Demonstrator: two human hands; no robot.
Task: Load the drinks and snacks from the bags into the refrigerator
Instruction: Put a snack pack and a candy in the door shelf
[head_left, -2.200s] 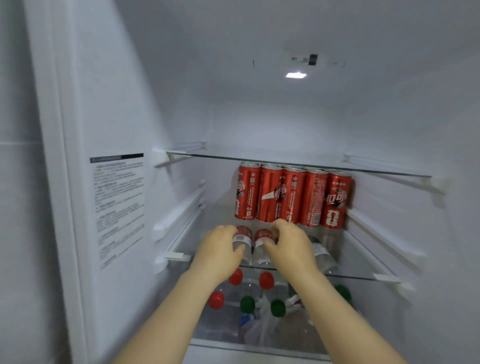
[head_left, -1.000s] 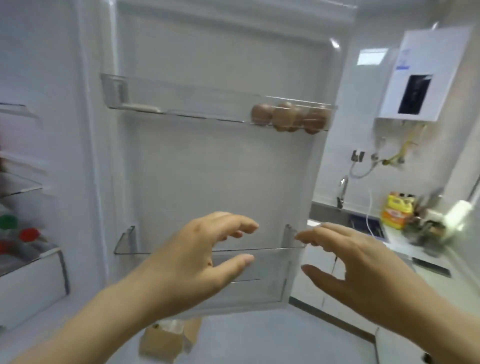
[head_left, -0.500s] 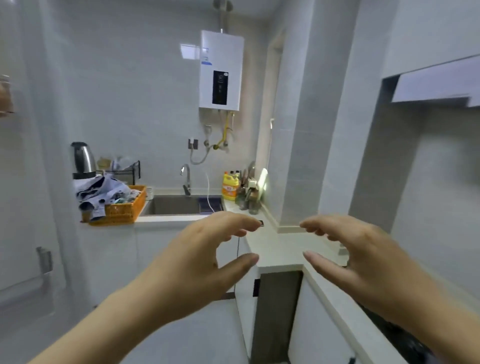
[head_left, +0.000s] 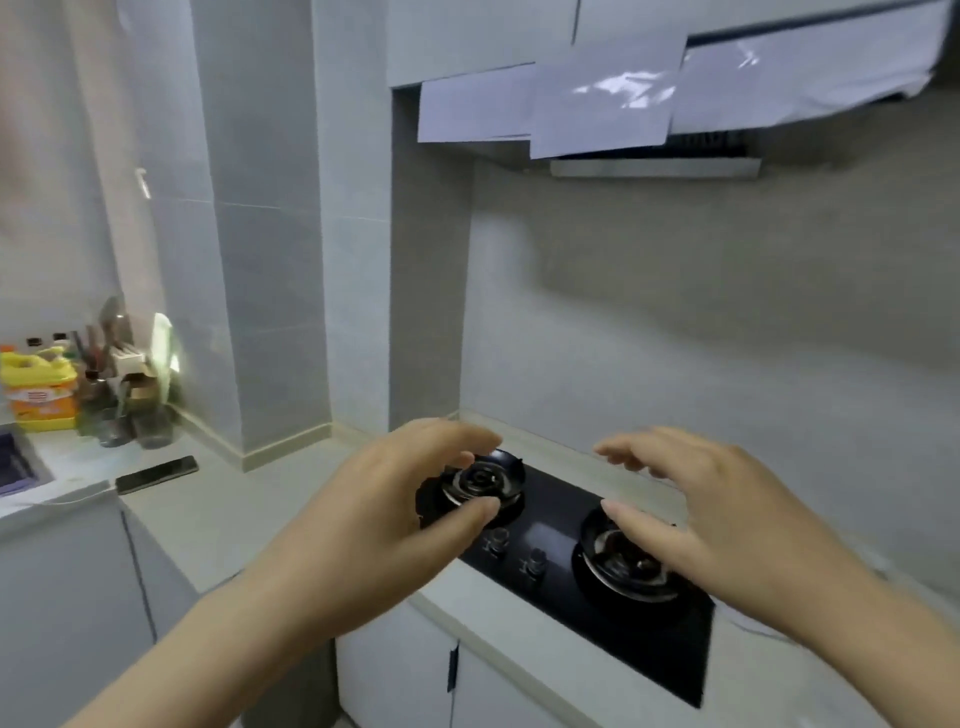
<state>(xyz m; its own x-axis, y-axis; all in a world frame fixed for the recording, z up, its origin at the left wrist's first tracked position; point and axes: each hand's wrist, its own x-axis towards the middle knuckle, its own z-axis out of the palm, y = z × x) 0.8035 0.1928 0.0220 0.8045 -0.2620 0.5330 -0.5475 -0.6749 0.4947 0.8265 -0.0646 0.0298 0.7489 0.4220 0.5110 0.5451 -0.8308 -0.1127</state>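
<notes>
While neither holds anything, both hands are entered as free. The left hand (head_left: 395, 519) is empty, fingers loosely curved and spread, thumb held apart. The right hand (head_left: 727, 525) is empty in the same posture, level with the left and near it, palms turned partly toward each other.

- Beneath them: black glass two-burner gas hob (head_left: 558, 512), set into a pale stone bench (head_left: 218, 514). Each hand hangs over one burner, apparently touching neither.
- Further left on the bench: flat black phone (head_left: 156, 474), then a yellow plastic jug with orange label (head_left: 39, 389) among dark bottles in the corner.
- Above: steel range hood (head_left: 654, 169), faced with white sheets.
- Task items (bags, drinks, snacks, refrigerator): none in view.

The bearing from either hand to the bags cannot be told, so neither hand can be judged nearer. Judgement: a fetch step, hands ready, target out of frame.
</notes>
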